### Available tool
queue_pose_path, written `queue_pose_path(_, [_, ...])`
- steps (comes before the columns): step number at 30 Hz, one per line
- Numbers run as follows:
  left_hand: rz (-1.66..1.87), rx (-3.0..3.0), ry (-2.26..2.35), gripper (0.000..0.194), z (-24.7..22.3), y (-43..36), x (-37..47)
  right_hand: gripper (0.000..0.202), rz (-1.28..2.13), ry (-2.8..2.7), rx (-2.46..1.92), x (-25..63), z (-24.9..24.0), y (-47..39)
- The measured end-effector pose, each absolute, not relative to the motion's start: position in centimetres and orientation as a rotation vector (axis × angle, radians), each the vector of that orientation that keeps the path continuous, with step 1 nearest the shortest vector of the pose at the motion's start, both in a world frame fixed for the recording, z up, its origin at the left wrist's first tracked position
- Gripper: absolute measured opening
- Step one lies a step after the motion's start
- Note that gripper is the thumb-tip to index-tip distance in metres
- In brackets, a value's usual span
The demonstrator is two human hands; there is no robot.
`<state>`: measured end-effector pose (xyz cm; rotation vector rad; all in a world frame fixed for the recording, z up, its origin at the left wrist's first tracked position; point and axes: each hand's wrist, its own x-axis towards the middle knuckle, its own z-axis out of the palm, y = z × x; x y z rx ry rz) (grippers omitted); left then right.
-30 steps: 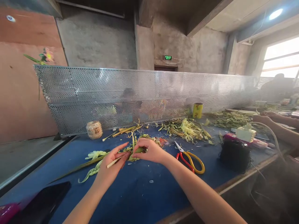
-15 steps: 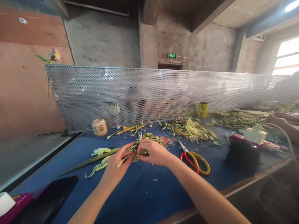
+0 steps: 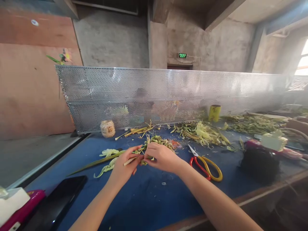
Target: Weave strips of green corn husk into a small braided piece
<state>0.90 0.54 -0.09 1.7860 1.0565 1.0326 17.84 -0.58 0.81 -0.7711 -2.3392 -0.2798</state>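
Note:
My left hand [image 3: 126,163] is closed on a pale plant stem [image 3: 129,161] that slants across its fingers above the blue table [image 3: 144,205]. Touching it from the right, my right hand [image 3: 160,157] pinches greenish plant material at its fingertips, mostly hidden by the fingers. Small dried plant bits [image 3: 160,140] are heaped just behind both hands. A long green leaf [image 3: 96,163] and a pale curled husk [image 3: 106,168] lie left of my left hand. Scissors [image 3: 207,166] with one red and one yellow handle rest to the right of my right hand.
A twine-wrapped jar [image 3: 107,129], yellow stalks [image 3: 137,131], a leaf pile [image 3: 202,133] and a yellow cylinder [image 3: 214,113] stand or lie before a perforated metal screen [image 3: 158,93]. A black phone [image 3: 60,199] is front left, a black bundle [image 3: 260,165] right.
The view has turned slightly left, so things appear farther right. Both hands stay together around the plant pieces, with their fingers slightly shifted. The other person's hands at the right edge show less.

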Motion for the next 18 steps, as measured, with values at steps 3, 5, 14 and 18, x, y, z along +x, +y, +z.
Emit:
queue_pose_path(3, [1.065, 1.758, 1.062, 0.049, -0.05, 0.42, 1.02, 0.011, -0.314, -2.349, -0.736, 17.83, 0.92, -0.58])
queue_pose_path(5, [1.083, 1.756, 1.073, 0.05, 0.02, 0.4, 1.11, 0.01, -0.311, -2.328, -0.74, 17.84, 0.97, -0.56])
queue_pose_path(14, [1.099, 1.954, 1.156, 0.041, 0.05, 0.38, 0.87, 0.011, -0.344, -2.341, -0.753, 17.59, 0.53, -0.38])
queue_pose_path(18, [1.103, 1.963, 1.151, 0.039, 0.12, 0.15, 0.91, 0.013, -0.367, -2.342, -0.768, 17.51, 0.61, -0.48])
